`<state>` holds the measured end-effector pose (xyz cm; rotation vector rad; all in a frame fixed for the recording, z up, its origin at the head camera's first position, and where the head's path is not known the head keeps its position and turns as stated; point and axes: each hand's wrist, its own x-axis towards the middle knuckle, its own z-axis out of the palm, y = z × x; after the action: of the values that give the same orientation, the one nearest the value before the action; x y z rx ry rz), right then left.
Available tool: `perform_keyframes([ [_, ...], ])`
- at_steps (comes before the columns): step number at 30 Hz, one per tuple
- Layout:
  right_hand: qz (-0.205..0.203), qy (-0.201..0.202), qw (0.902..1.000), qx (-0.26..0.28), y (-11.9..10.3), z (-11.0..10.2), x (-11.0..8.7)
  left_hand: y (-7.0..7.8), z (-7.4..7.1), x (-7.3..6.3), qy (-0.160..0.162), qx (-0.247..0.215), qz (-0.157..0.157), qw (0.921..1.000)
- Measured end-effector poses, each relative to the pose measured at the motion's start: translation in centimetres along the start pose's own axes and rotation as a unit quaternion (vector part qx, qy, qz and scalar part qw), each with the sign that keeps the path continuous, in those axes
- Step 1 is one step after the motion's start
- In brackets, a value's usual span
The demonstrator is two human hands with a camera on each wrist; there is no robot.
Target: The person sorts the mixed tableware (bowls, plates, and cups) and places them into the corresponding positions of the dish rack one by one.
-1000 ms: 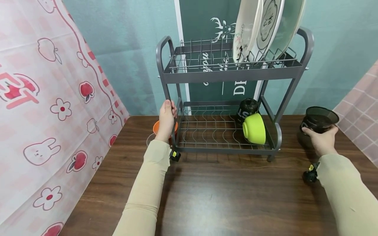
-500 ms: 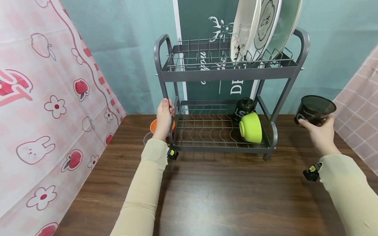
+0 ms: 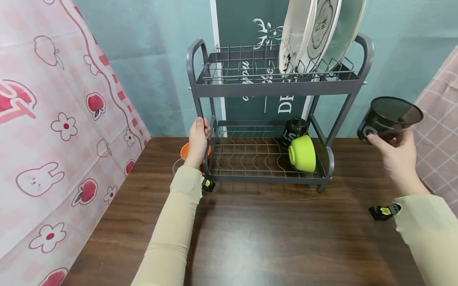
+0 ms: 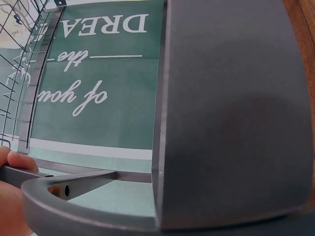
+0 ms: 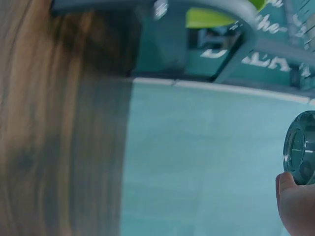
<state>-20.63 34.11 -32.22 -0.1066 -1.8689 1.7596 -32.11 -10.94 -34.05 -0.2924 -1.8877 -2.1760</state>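
Observation:
A dark translucent cup (image 3: 388, 115), mouth upward and slightly tilted, is held by my right hand (image 3: 398, 157) above the table, right of the rack. In the right wrist view the cup's base (image 5: 298, 150) shows at the right edge, with the thumb against it. My left hand (image 3: 198, 139) grips the left front post of the grey two-tier dish rack (image 3: 279, 88). In the left wrist view, fingers (image 4: 20, 161) wrap the post. On the lower tier, a lime-green bowl (image 3: 303, 154) lies on its side against a black cup (image 3: 294, 129) turned upside down.
Several plates (image 3: 323, 29) stand upright at the right of the upper tier. Behind my left hand, an orange cup (image 3: 184, 151) and a clear round rim (image 3: 176, 165) show partly. The wooden table (image 3: 257, 230) stretches in front; patterned cloths hang at both sides.
My right hand has lifted the dark cup from the table and raised it up and slightly right. The left hand keeps its hold on the rack post. The view has shifted slightly.

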Motion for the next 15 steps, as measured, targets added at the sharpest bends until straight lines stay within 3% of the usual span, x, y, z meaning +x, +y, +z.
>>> perform_keyframes([
  [3,-0.018,0.004,0.9969,0.077,-0.9,0.9,-0.6,0.2,0.0,0.0,-0.003,-0.003,-0.003,1.0000],
  [7,-0.048,0.023,0.9853,0.162,-2.1,2.2,-1.4,1.0,0.2,-0.4,-0.007,0.003,-0.001,1.0000],
  [10,-0.085,0.030,0.9767,0.194,-2.7,3.1,-2.0,1.5,0.3,-0.8,-0.008,0.009,0.000,0.9999],
  [15,-0.137,-0.009,0.9645,0.225,-3.2,4.2,-3.4,0.7,0.1,-0.3,-0.004,0.008,-0.005,1.0000],
])
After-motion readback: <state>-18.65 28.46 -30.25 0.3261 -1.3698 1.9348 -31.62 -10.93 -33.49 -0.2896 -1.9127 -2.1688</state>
